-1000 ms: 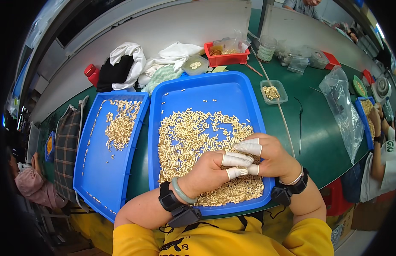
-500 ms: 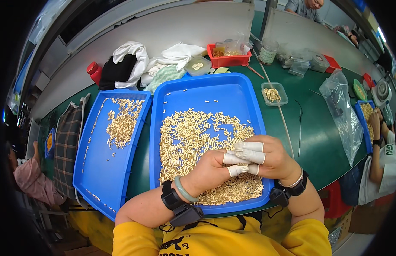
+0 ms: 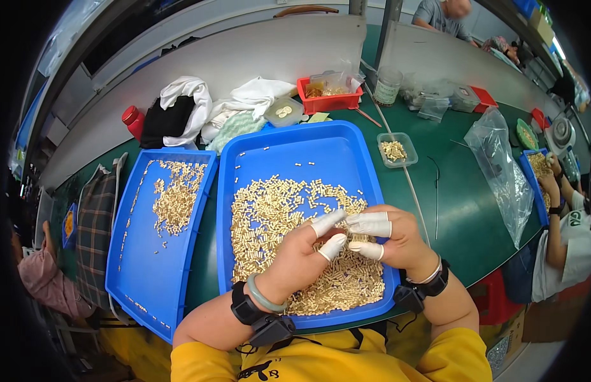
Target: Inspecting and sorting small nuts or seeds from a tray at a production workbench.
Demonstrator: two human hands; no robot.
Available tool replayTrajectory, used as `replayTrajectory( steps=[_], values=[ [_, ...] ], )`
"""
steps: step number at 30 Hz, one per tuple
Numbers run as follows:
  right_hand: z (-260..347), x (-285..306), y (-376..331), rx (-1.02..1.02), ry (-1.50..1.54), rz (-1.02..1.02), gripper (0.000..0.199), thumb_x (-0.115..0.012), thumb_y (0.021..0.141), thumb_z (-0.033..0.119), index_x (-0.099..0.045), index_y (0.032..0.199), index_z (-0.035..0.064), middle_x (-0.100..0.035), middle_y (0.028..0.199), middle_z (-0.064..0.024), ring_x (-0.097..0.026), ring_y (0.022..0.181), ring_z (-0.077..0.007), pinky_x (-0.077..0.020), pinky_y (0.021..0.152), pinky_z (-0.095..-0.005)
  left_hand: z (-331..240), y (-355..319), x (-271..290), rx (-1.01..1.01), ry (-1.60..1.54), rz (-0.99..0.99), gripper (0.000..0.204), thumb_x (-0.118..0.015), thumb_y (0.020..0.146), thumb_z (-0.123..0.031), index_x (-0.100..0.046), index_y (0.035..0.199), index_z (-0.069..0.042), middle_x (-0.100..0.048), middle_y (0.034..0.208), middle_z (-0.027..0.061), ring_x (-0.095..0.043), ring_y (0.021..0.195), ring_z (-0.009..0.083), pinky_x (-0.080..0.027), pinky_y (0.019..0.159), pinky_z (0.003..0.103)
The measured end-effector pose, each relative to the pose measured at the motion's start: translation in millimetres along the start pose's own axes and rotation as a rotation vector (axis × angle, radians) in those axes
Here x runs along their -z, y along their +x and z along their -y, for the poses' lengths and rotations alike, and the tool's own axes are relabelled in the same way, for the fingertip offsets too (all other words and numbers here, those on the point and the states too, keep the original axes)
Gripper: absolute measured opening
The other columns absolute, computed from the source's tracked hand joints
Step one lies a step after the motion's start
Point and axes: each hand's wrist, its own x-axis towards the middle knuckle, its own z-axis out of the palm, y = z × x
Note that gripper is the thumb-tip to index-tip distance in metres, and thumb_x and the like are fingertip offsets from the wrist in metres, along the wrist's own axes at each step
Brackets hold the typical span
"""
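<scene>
Both hands hover over a blue tray (image 3: pixel 279 145) that holds a thick layer of small brass-coloured cylindrical pieces (image 3: pixel 267 210). White finger cots cover several fingertips. Between the thumb and fingers of my right hand (image 3: pixel 400 239) sits a neat row of these brass-coloured pieces, partly hidden by the fingers. Close to that row, my left hand (image 3: pixel 299 254) has its thumb and forefinger spread apart, and nothing shows between them.
A second blue tray (image 3: pixel 139 254) at the left holds a smaller pile of the pieces. Behind stand a clear small box (image 3: pixel 397 159), a red bin (image 3: pixel 334 102), folded cloths (image 3: pixel 260 94) and a red bottle (image 3: pixel 133 121). A plastic bag (image 3: pixel 499 165) lies to the right, near a co-worker's arm (image 3: pixel 553 223).
My left thumb and forefinger have drawn away from the right fingers and parted, baring the row in my right hand. The whole view has shifted slightly.
</scene>
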Motion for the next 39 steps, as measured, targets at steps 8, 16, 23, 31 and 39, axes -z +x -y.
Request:
replayTrajectory(
  steps=[8,16,23,31,39],
  values=[
    [1,-5,-9,-0.524,0.669,0.176,0.026,-0.070,0.065,0.003,-0.062,0.089,-0.0002,-0.062,0.082,-0.0073,-0.057,0.076,-0.0139,-0.0444,0.069,-0.0248,-18,6,1,-0.585,0.667,0.177,0.037,-0.059,0.071,-0.003,-0.056,0.108,-0.010,-0.054,0.104,0.0134,-0.053,0.094,0.0291,-0.043,0.081,0.033],
    [0,-2,-4,-0.569,0.775,0.067,0.021,-0.060,0.077,0.011,-0.060,0.094,-0.0016,-0.061,0.080,-0.0077,-0.057,0.073,-0.0135,-0.0450,0.068,-0.0253,5,4,1,-0.259,0.042,0.161,0.025,-0.057,0.074,0.004,-0.062,0.096,-0.006,-0.055,0.106,0.0133,-0.056,0.092,0.0212,-0.046,0.075,0.028],
    [-16,2,-8,-0.560,0.726,0.012,0.020,-0.048,0.085,0.010,-0.058,0.100,-0.0002,-0.059,0.075,-0.0050,-0.054,0.070,-0.0107,-0.0445,0.066,-0.0244,-4,1,1,0.199,-0.101,0.086,0.019,-0.059,0.076,0.001,-0.061,0.095,0.000,-0.062,0.091,0.0085,-0.058,0.083,0.0126,-0.046,0.073,0.023],
    [-14,1,-6,-0.574,0.698,0.018,0.021,-0.047,0.086,0.011,-0.057,0.099,-0.0012,-0.058,0.071,-0.0050,-0.054,0.067,-0.0108,-0.0434,0.064,-0.0237,-2,0,2,0.232,-0.137,0.098,0.021,-0.059,0.077,-0.004,-0.061,0.097,-0.001,-0.063,0.090,0.0067,-0.057,0.081,0.0098,-0.046,0.073,0.021],
    [-14,1,-5,-0.584,0.697,0.014,0.020,-0.047,0.085,0.008,-0.058,0.099,-0.0006,-0.057,0.070,-0.0039,-0.053,0.066,-0.0098,-0.0435,0.064,-0.0228,1,1,1,0.227,-0.150,0.114,0.021,-0.058,0.079,-0.007,-0.060,0.099,-0.003,-0.063,0.091,0.0053,-0.057,0.083,0.0089,-0.045,0.073,0.020]
  ],
)
